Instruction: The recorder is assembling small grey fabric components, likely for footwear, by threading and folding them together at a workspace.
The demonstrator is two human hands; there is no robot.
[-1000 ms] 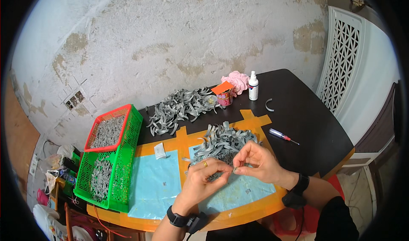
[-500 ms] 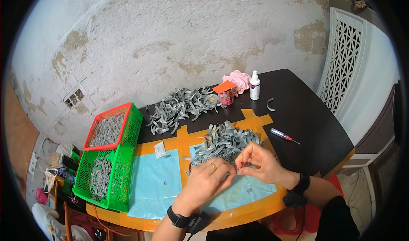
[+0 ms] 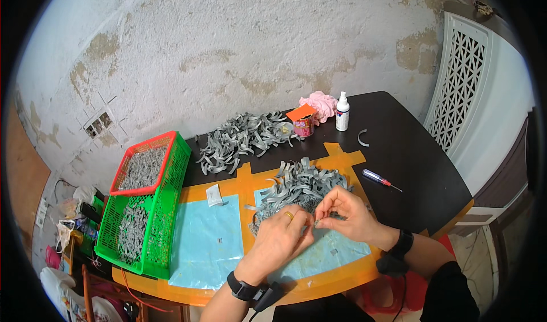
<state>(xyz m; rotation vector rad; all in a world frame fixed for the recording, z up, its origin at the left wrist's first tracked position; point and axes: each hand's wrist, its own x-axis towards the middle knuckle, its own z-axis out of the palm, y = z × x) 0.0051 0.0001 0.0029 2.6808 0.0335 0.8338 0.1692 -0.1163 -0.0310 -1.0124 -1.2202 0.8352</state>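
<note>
Here, both hands meet over the near part of the desk [image 3: 419, 145], just in front of a heaped pile of grey strips [image 3: 302, 186]. The right hand [image 3: 350, 216] has its thumb and forefinger closed in a pinch on a small grey piece [image 3: 317, 223], which sits at the fingertips, right between the two hands. The left hand [image 3: 279, 238] is half curled, back upward, its fingertips beside that same piece; whether it grips anything cannot be told, as the fingers hide their own tips. A ring [image 3: 289, 215] shows on it, and each wrist wears a black band.

Beneath the hands lies a light blue sheet, edged with orange tape [image 3: 244, 181]; another blue sheet [image 3: 205, 245] spreads to the left, with a white packet [image 3: 213, 195] at its far edge. Further left, a green basket [image 3: 162, 231] holds small grey pieces, and a red basket [image 3: 137, 191] of similar pieces rests on its far end. Toward the wall are a second pile of strips [image 3: 242, 142], a can [image 3: 305, 127] topped by an orange card, a pink cloth [image 3: 322, 105] and a white bottle [image 3: 342, 116]. A screwdriver [image 3: 376, 177] lies to the right, nearer than a lone curved strip [image 3: 360, 138].
</note>
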